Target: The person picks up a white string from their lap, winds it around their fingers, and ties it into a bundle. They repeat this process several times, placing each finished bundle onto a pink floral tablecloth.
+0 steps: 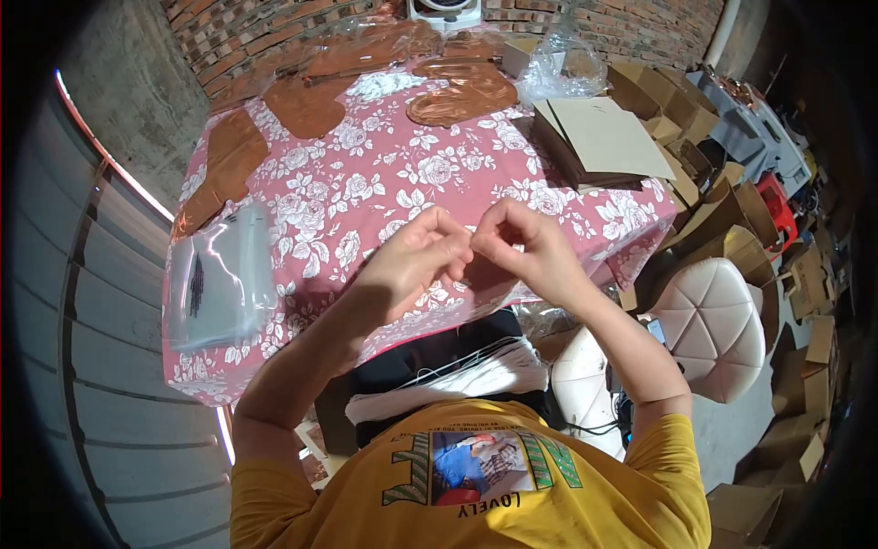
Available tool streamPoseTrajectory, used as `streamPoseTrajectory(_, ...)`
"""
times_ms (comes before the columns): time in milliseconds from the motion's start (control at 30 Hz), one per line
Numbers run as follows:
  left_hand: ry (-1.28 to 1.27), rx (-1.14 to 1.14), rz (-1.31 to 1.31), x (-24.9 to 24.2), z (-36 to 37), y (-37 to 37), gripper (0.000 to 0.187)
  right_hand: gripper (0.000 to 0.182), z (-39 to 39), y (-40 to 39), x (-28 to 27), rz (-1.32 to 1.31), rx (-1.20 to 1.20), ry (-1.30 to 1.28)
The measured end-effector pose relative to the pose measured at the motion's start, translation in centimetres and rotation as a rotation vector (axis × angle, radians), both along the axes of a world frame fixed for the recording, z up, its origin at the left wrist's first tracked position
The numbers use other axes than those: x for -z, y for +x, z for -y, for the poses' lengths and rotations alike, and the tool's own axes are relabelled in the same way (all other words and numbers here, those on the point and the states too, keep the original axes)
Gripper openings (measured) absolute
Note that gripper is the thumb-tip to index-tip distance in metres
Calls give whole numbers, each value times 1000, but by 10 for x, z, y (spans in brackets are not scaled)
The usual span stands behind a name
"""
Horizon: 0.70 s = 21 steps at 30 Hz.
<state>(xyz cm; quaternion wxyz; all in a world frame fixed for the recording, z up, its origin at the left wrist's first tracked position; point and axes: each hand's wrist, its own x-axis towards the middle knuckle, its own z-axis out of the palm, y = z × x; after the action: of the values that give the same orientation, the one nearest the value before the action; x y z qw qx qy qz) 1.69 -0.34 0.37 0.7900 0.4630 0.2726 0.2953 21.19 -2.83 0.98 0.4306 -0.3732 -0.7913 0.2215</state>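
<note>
My left hand (422,259) and my right hand (532,245) meet above the front part of the table, fingertips almost touching. Each has thumb and forefinger pinched together; whatever lies between them is too small to make out. Beneath them spreads a pink tablecloth (357,193) with white roses. Across my lap lies a thick bundle of white string (448,382), with loose strands on top.
A stack of clear plastic bags (219,279) lies at the table's left edge. Copper-coloured foil shapes (464,94), a small white heap (384,85) and beige card sheets (604,137) are farther back. A white padded chair (709,316) and cardboard boxes (672,96) stand right.
</note>
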Motion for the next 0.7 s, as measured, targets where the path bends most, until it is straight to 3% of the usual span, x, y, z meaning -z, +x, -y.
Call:
streamPoseTrajectory(67,524,-70,-274,-6,8,3,16,7,-2,1,7,-556,-129,-755)
streamPoseTrajectory(100,780,-88,-361,-2,8,2,7,5,0,-2,6,-746,-174,-929)
streamPoseTrajectory(167,1392,-23,-382,-6,6,-4,9,5,4,1,9,-988,-270,-1315)
streamPoseTrajectory(200,1932,-64,-440,-16,5,-4,9,3,8,-5,8,-1060,-269,-1383)
streamPoseTrajectory(300,2481,-60,-396,-8,-6,-9,17,5,19,-15,24,-1300,-291,-1517)
streamPoseTrajectory(433,2593,-4,-294,-4,-17,-16,16,8,26,-24,30,-1399,-293,-1636)
streamPoseTrajectory(533,2332,122,-280,3,-39,-14,10,12,19,-29,38,-1451,-297,-1481)
streamPoseTrajectory(567,1869,184,-594,2,-46,-13,10,16,16,-30,37,-1437,-261,-1414)
streamPoseTrajectory(600,1375,230,-840,1,-54,-12,9,28,9,-27,43,-1447,-439,-1330)
streamPoseTrajectory(633,1301,-27,-656,19,-77,-16,8,32,9,-25,39,-1387,-358,-1281)
streamPoseTrajectory(667,1373,-209,-635,22,-104,-19,9,36,8,-25,28,-1324,-279,-1230)
streamPoseTrajectory(700,1440,-393,-610,20,-135,-21,9,41,5,-19,37,-1291,-381,-1181)
